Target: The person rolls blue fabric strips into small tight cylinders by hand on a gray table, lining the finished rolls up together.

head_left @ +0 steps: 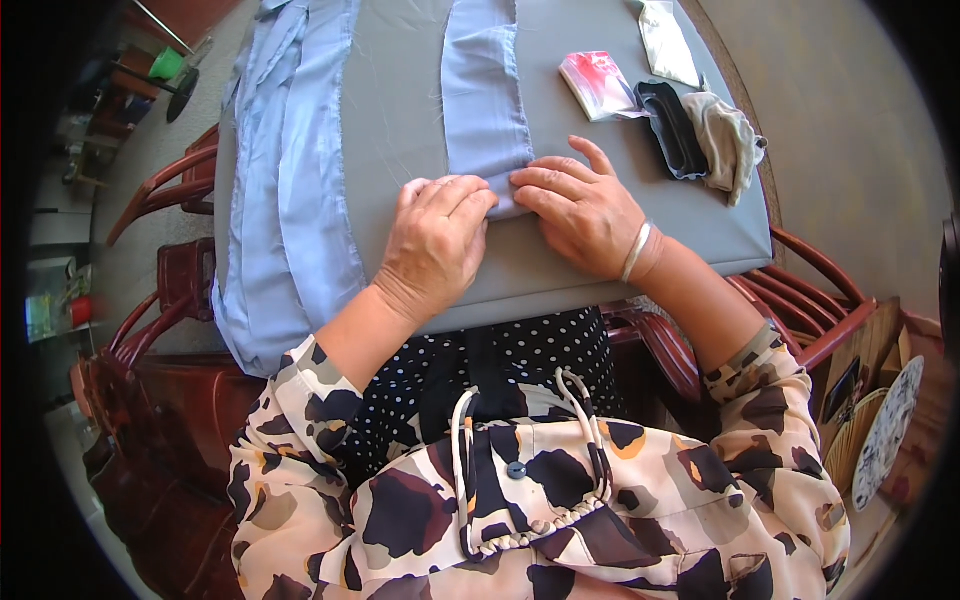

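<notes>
A long strip of light blue cloth with frayed edges runs down the grey tabletop toward me. Its near end is rolled or folded over into a thick band. My left hand grips the left end of that band, fingers curled over it. On the band's right end press the fingertips of my right hand, the thumb side low and one finger raised. What lies under the fingers is partly hidden. More blue cloth, in several layered strips, lies on the left and hangs over the near left edge.
On the right of the grey table lie a red and white packet, a white packet, an open black case and a beige cloth bundle. Dark red wooden chairs stand around the table.
</notes>
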The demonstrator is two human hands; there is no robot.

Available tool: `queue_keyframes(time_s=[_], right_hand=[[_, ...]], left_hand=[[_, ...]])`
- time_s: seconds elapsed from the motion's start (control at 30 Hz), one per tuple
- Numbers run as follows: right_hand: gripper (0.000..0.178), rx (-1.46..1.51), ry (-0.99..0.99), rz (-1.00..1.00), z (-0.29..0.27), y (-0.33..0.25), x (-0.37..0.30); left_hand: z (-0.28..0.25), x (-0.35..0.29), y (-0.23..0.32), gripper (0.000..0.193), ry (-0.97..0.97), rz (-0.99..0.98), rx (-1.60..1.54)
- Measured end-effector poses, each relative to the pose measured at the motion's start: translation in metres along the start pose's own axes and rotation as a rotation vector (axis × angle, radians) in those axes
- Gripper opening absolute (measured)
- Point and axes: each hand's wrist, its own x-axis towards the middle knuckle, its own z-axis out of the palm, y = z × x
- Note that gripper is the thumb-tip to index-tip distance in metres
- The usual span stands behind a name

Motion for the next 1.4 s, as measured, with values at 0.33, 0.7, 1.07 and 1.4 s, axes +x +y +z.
queue_keyframes(time_s=[0.33, 0.7, 1.07, 1.4], right_hand=[[0.026, 0.267, -0.032, -0.053, -0.022, -0.008, 0.004], [0.030, 0.590, -0.119, 0.338, -0.031, 0.008, 0.007], [0.029, 0.590, -0.003, 0.397, -0.016, 0.019, -0.001], [0.032, 0.219, -0.025, -0.006, -0.023, -0.003, 0.007]], left_hand=[[-0.013, -0.005, 0.017, 0.024, -0.040, -0.005, -0.096], [-0.017, 0.012, -0.004, 0.019, -0.283, -0.122, -0.279], [-0.014, 0.027, -0.004, 0.018, -0.369, -0.263, -0.237], [-0.012, 0.020, -0.013, 0.033, -0.169, -0.365, -0.107]])
